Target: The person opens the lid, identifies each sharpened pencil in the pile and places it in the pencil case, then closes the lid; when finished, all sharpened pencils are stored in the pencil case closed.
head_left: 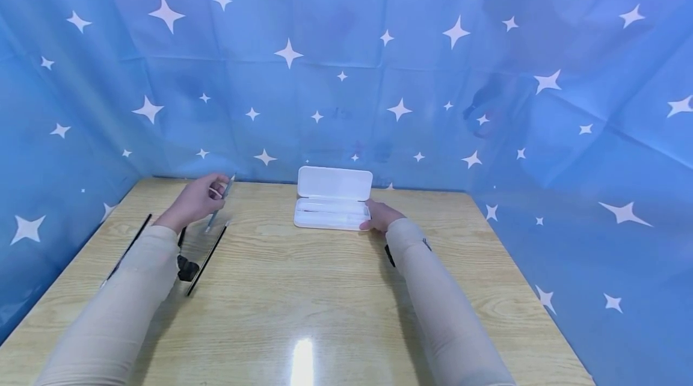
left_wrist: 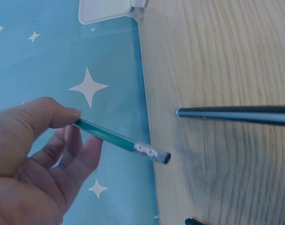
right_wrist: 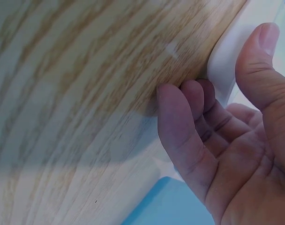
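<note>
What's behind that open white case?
Behind the white case hangs a blue, star-patterned curtain. The raised lid hides part of it, plus part of the far edge of the table.

A blue cloth (head_left: 346,13) hangs behind the table (head_left: 335,278) and along both its sides, scattered with white four-pointed stars (head_left: 166,14), some big, some tiny. I can see creases (head_left: 243,60) running across it. The table has pale wood grain, and glare (head_left: 302,362) gleams on its near part.
</note>
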The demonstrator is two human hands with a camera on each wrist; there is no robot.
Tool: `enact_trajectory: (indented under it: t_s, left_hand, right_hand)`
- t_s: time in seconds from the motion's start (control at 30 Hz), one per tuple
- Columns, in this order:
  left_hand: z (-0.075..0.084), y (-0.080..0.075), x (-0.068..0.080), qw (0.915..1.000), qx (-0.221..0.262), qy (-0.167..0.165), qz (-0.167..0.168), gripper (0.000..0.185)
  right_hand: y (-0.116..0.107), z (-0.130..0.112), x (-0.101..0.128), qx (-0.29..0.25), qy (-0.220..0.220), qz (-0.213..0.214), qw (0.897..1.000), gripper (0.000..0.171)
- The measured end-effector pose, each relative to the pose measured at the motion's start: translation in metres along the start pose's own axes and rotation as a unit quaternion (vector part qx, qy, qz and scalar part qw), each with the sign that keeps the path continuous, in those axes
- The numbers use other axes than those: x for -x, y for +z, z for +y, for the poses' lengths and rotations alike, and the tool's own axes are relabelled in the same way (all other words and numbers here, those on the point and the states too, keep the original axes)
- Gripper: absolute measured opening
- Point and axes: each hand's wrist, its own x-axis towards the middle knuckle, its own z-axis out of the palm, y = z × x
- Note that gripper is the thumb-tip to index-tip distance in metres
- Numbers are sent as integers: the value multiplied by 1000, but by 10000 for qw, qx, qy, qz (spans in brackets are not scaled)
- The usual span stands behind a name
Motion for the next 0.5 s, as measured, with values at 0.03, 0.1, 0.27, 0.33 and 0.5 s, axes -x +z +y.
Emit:
enact_trajectory:
  t_s: [0.03,0.1,0.27,0.33,0.5]
  left_hand:
    - [1,0,-1,10000,30,31,13,46]
    - [3,2,-2,9999,68,120,68,47]
    - [7,5,-6,9991,66,297,305,47]
    - [7,8,-8,9983,72,380,435,47]
    - [11,13,-13,9953,138,566,776,46]
  right_hand:
    - [0,0,0,-6,5,-6,10000,87]
    - [0,0,-1,-5,10,-16,10000,86]
    - [1,0,-1,-31,43,-16,10000,80]
    - [1,0,0,-59,61,-12,10000,79]
    - [0,-1,0,45,27,-33,10000,81]
